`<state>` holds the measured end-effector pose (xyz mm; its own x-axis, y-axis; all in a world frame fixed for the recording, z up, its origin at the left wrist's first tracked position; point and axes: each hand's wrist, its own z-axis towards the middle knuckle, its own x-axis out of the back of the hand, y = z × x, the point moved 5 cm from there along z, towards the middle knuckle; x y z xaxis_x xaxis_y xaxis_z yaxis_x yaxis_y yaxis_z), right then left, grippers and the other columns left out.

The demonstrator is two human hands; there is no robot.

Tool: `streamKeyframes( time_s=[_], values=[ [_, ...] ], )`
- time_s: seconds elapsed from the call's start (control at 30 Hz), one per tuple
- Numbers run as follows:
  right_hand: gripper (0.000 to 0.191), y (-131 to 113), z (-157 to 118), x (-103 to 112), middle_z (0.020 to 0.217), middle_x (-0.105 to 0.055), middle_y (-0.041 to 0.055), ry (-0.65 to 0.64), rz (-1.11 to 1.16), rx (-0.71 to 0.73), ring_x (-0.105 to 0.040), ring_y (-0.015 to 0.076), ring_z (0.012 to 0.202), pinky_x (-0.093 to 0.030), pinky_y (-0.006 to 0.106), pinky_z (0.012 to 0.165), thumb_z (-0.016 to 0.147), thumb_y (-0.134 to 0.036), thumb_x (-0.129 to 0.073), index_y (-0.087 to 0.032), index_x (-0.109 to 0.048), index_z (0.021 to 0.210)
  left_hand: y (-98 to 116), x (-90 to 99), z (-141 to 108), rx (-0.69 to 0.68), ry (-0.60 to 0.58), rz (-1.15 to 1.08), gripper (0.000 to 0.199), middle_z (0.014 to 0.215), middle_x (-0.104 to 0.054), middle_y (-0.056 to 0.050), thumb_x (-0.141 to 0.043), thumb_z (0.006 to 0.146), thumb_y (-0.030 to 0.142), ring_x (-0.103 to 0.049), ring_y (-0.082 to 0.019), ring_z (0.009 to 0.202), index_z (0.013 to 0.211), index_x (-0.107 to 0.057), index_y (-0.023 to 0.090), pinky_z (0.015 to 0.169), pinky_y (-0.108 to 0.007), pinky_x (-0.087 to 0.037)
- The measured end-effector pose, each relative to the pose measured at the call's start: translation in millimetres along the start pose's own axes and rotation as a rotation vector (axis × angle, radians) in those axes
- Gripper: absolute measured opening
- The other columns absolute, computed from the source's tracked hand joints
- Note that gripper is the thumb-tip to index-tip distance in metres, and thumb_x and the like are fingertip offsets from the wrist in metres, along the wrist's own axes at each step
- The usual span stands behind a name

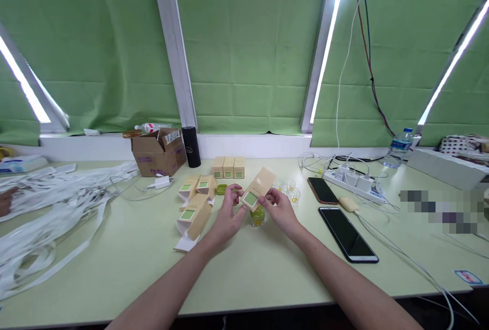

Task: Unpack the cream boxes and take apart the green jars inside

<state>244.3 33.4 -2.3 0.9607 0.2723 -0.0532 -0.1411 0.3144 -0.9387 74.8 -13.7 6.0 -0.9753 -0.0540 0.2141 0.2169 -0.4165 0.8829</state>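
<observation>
My left hand (229, 215) and my right hand (281, 211) hold a kraft-brown paper box (263, 181) between them, tilted above the table. It carries a green square with a white border, and my fingers close on its lower edges. Just below it a small jar with green contents (257, 216) stands on the table, partly covered by the box. Several brown boxes with open white flaps (198, 215) lie left of my left hand, beside a small green item (221, 189). Beyond my right hand sit several small clear pieces with yellow centres (293, 195).
Three closed brown boxes (228, 167) stand farther back. A cardboard carton (158, 152) and a black cylinder (191, 147) are back left. White straps (49, 223) cover the left, near another person's hand (6, 201). Two phones (348, 234) and a power strip (355, 182) lie right.
</observation>
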Motion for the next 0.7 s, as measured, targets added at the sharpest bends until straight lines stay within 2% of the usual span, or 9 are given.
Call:
streamKeyframes(
  time_s=[0.2, 0.7],
  values=[
    [0.058, -4.3, -0.7, -0.1, 0.089, -0.079, 0.0103, 0.004, -0.022, -0.022, -0.075, 0.0297, 0.09, -0.059, 0.039, 0.078, 0.071, -0.072, -0.081, -0.021, -0.072, 0.097, -1.0, -0.3, -0.6, 0.004, 0.004, -0.002, 0.042, 0.107, -0.058, -0.004, -0.062, 0.095, 0.034, -0.051, -0.021, 0.097, 0.128, -0.038, 0.026, 0.093, -0.038, -0.041],
    [0.059, -4.6, -1.4, -0.5, 0.091, -0.08, 0.0111, 0.0, -0.03, -0.016, -0.076, 0.0299, 0.09, -0.06, 0.04, 0.08, 0.07, -0.072, -0.082, -0.021, -0.073, 0.099, -2.0, -0.3, -0.7, 0.001, 0.006, -0.021, 0.043, 0.109, -0.057, -0.005, -0.064, 0.092, 0.032, -0.051, -0.021, 0.098, 0.128, -0.039, 0.027, 0.091, -0.041, -0.042]
  ],
)
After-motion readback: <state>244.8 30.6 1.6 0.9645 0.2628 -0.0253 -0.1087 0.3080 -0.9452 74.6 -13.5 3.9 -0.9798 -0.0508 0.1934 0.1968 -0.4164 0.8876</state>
